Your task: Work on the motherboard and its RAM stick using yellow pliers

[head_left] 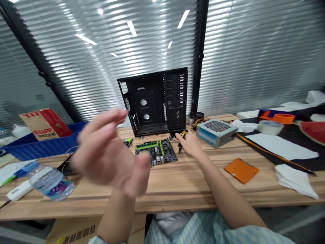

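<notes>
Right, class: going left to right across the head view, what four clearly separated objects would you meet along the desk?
Plastic water bottle → motherboard → power supply unit → roll of tape

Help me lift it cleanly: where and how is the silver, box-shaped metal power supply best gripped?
Probably two-handed, on opposite side walls, from the near side: the power supply stands flat, straight-walled, and thin coloured cables lie by its far-left corner.

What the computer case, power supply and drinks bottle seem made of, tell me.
Computer case: probably painted sheet metal, matte black, judging by its thin, punched panel. Power supply: likely metal, dull grey, with a perforated top. Drinks bottle: seemingly plastic, clear and glossy, given its see-through body and highlights.
</notes>
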A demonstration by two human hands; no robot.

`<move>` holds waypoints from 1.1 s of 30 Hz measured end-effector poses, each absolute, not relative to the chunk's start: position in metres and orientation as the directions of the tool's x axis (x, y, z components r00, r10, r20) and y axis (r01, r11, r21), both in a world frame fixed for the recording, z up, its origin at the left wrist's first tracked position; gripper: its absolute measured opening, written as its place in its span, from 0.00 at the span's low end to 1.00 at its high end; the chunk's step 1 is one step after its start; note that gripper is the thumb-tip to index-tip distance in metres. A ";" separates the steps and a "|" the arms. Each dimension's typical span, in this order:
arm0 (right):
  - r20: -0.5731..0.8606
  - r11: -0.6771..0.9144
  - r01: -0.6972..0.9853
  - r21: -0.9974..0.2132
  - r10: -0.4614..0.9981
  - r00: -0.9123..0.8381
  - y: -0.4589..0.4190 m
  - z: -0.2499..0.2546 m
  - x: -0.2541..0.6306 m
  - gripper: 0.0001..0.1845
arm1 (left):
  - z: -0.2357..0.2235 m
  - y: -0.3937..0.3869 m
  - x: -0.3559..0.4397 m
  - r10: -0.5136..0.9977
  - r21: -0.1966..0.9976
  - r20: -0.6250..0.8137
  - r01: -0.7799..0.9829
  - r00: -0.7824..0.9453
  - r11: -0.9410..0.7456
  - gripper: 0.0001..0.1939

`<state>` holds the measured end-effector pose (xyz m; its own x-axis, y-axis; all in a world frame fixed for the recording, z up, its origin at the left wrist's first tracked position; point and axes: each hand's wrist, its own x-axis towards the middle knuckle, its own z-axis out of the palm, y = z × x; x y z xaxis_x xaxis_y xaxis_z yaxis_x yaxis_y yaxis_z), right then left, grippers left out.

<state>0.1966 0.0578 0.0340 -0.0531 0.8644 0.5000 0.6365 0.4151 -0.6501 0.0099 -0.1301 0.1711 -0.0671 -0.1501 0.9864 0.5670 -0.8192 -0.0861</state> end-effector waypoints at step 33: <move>0.730 0.723 0.373 -0.582 0.667 -0.153 0.056 0.011 0.162 0.24 | 0.017 0.034 -0.008 0.671 0.460 0.737 0.666 0.083 -0.587 0.09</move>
